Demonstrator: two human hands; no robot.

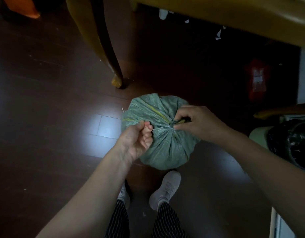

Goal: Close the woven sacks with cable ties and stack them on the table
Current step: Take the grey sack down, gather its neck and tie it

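Nearest are striped trousers (165, 219) and two grey shoes (167, 188), planted on the dark wooden floor (45, 100). Just ahead of the toes sits the green woven sack (167, 148), round and full, standing on the floor with its mouth gathered into pleats at the top. Both bare arms reach down to it.

The left hand (138, 140) is curled, thumb and fingers pinching the free end of a thin white cable tie (161, 130), which runs taut from that hand to the gathered neck. The right hand (198, 122) is clamped on the neck itself, fingers bunched round the dark tuft of fabric just above the tie's loop.

To the right, a bin lined with a black bag (292, 140) stands near the sack. Beyond the sack a curved table leg (112, 66) meets the floor, under the yellowish table top (234, 14). In the shadow beneath lie a red packet (257, 79) and white paper scraps (218, 33).
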